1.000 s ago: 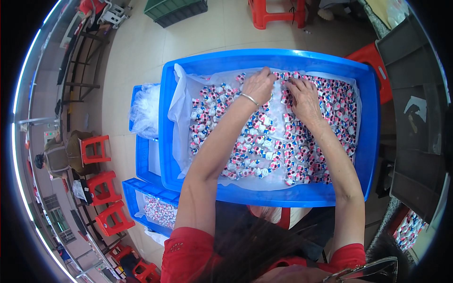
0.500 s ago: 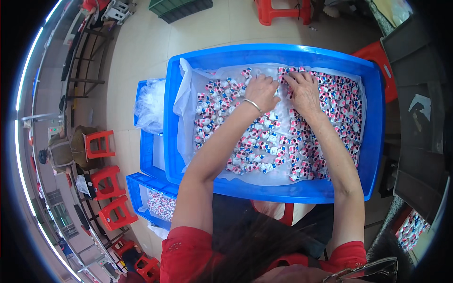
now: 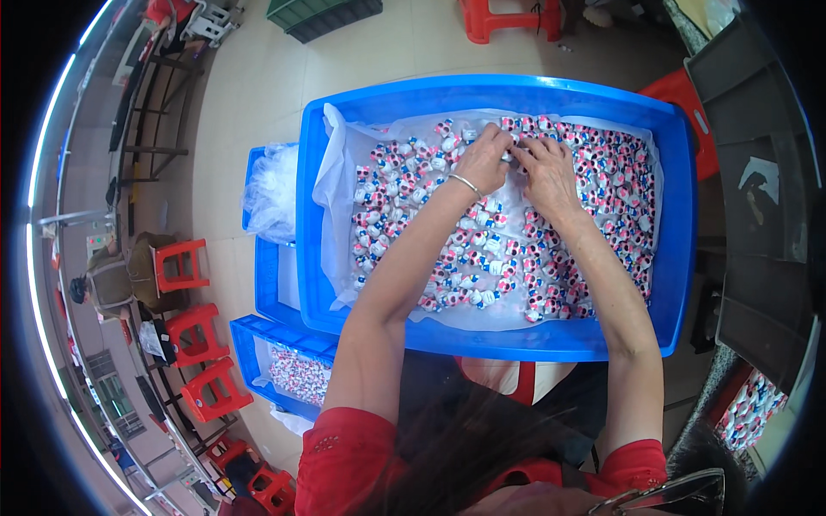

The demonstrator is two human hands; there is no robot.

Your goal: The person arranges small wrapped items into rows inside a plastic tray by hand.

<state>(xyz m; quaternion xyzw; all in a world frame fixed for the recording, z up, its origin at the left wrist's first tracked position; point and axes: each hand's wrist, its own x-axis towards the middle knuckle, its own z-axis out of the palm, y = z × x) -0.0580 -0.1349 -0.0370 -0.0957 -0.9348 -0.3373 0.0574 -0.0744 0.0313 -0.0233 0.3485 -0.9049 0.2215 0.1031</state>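
- The left hand (image 3: 483, 165) and right hand (image 3: 549, 179) have drawn closer together: half a second ago a gap showed between them, and now their fingertips all but meet near the far side of the big blue tub (image 3: 482, 85).
- That puts both on one spot, at the edge of the packed rows — a joint bit of fine handling, I'd judge, rather than two separate reaches.
- Both sets of fingers are curled, tips bent down and close together; whether either has hold of a piece I can't tell from here.
- The small pink, white and blue figures (image 3: 621, 185) lie in the tub on a white liner (image 3: 334, 168), close-set on the right, looser on the left, with a strip of liner showing between.
- Hard to make out: the fingertips themselves, hidden behind knuckles, and the figures under both forearms — the left one covers plenty.
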